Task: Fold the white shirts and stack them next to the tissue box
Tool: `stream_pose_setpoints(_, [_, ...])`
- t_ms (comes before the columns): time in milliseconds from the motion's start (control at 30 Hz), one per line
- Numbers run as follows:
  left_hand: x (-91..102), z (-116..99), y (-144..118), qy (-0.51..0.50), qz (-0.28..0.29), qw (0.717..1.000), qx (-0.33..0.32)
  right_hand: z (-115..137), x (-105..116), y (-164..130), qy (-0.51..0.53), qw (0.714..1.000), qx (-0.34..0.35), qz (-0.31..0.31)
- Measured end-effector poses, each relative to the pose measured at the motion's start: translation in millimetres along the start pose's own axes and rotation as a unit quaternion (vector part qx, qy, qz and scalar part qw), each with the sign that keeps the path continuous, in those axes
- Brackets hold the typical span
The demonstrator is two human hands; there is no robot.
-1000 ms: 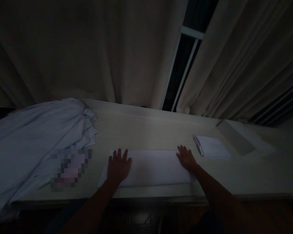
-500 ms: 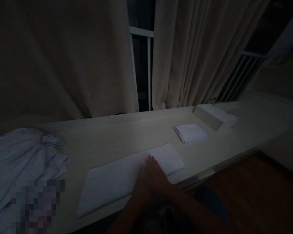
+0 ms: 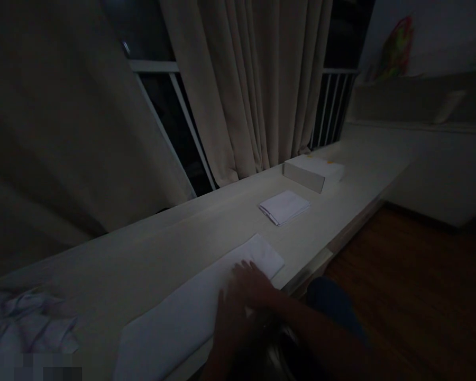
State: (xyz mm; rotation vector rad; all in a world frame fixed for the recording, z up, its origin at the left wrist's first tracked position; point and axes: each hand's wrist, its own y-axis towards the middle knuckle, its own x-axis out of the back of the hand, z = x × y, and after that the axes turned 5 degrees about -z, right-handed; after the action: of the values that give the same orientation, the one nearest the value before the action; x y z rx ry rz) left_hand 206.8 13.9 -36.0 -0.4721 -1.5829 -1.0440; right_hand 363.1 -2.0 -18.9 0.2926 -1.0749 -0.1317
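Note:
A long folded white cloth (image 3: 182, 312) lies flat along the front of the pale table. My right hand (image 3: 254, 283) rests palm down on it toward its right end, fingers stretched out. Beside it, on the near left, my left hand (image 3: 232, 307) also lies on the cloth with its fingers extended; the two hands touch or overlap, and the dim light blurs where they meet. Neither hand grasps anything. Further right and back sits a smaller folded white cloth (image 3: 285, 207), a neat layered rectangle.
Crumpled white cloth (image 3: 27, 323) lies at the left end of the table (image 3: 150, 264). A white box (image 3: 315, 172) stands at the back right. Beige curtains (image 3: 241, 90) hang behind the table. A drawer edge (image 3: 313, 267) juts out at the front, above the wooden floor (image 3: 404, 296).
My view has swung to the right, so table and cloths appear more slanted. My right hand has shifted slightly right along the long cloth, and the hands are spread a little more.

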Motion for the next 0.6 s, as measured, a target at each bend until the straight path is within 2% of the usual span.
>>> stream_pose_setpoints(100, [-5.6, -0.4, -3.7, 0.002, -0.02, 1.0, 0.006, -22.3, 8.7, -12.0, -0.043, 0.999, 0.016, -0.018])
stream_pose_setpoints(200, [-12.6, 0.3, -6.4, 0.009, -0.036, 0.999, 0.005, -40.5, 17.7, -12.9, -0.064, 0.998, -0.003, -0.02])
stream_pose_setpoints(333, [-23.4, 2.4, -8.4, 0.021, -0.036, 0.999, 0.01, -69.4, 33.0, 0.6, -0.077, 0.995, -0.051, 0.034])
stream_pose_setpoints(433, [-30.2, 6.2, -11.3, 0.028, -0.03, 0.999, 0.006, -83.8, 43.4, 9.4, -0.085, 0.992, -0.077, 0.052])
stream_pose_setpoints(500, [-32.4, 8.9, -13.3, 0.035, -0.031, 0.999, 0.008, -85.2, 47.9, 8.9, -0.084, 0.992, -0.085, 0.038])
stream_pose_setpoints(600, [-29.0, 5.0, -9.9, 0.036, -0.034, 0.999, -0.007, -77.0, 50.5, -4.4, -0.078, 0.991, -0.1, -0.034])
